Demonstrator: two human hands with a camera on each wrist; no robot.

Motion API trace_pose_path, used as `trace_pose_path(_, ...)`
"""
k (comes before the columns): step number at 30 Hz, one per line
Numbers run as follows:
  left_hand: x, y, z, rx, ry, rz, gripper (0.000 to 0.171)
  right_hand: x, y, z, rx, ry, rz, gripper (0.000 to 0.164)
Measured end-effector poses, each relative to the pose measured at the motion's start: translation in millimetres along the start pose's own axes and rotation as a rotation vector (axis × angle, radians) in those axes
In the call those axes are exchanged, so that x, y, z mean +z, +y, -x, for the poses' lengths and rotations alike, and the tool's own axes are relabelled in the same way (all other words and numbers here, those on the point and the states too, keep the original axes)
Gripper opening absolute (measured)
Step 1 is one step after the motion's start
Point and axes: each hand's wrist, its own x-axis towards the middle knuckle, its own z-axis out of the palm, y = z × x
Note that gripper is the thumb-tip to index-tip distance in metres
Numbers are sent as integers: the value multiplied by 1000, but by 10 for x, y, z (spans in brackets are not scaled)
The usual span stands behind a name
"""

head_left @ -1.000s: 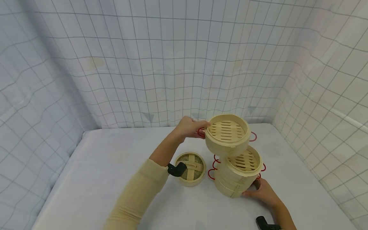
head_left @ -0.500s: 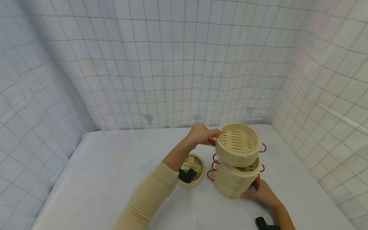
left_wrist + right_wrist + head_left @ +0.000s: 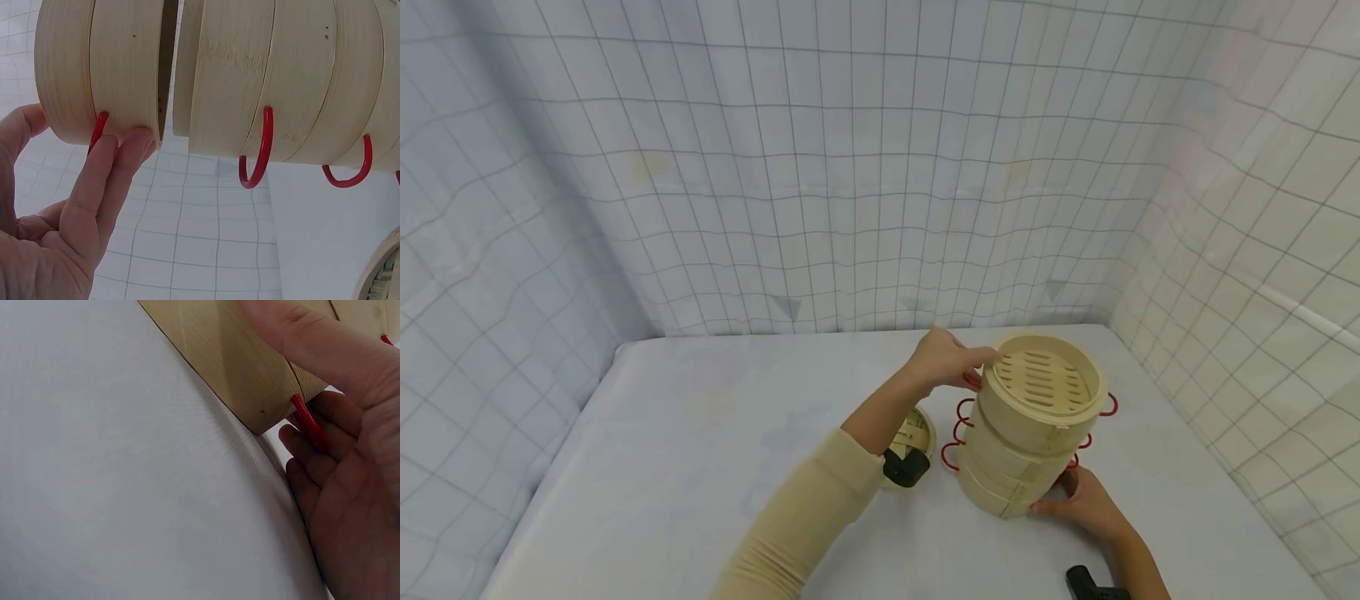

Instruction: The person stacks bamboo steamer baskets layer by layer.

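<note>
My left hand (image 3: 946, 360) grips a round bamboo steamer basket (image 3: 1047, 382) by its left rim, thumb on top and fingers by the red handle (image 3: 99, 132). The basket has a slatted floor and sits over a stack of bamboo steamer baskets (image 3: 996, 475) with red loop handles. In the left wrist view a narrow gap shows between the held basket and the stack. My right hand (image 3: 1088, 504) holds the stack's lower right side, thumb on the front wall and fingers behind near a red handle (image 3: 310, 425).
A small round woven bamboo lid (image 3: 917, 427) lies left of the stack, partly hidden by my left forearm and its black wrist camera (image 3: 907, 467). The white table (image 3: 700, 467) is enclosed by grid-patterned white sheets (image 3: 865, 167) at the back and sides.
My left hand has brought the upper basket rightward and down, from beside and above the stack to over its top. My right hand stays at the stack's base.
</note>
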Motion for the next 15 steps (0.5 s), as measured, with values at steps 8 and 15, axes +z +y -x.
trace_pose_path(8, 31, -5, 7, -4, 31, -119, 42, -1, 2, -1, -60, 10, -3, 58)
trace_pose_path(15, 38, -26, 18, -12, 32, -177, 46, -13, -11, -4, -3, 6, 21, 62)
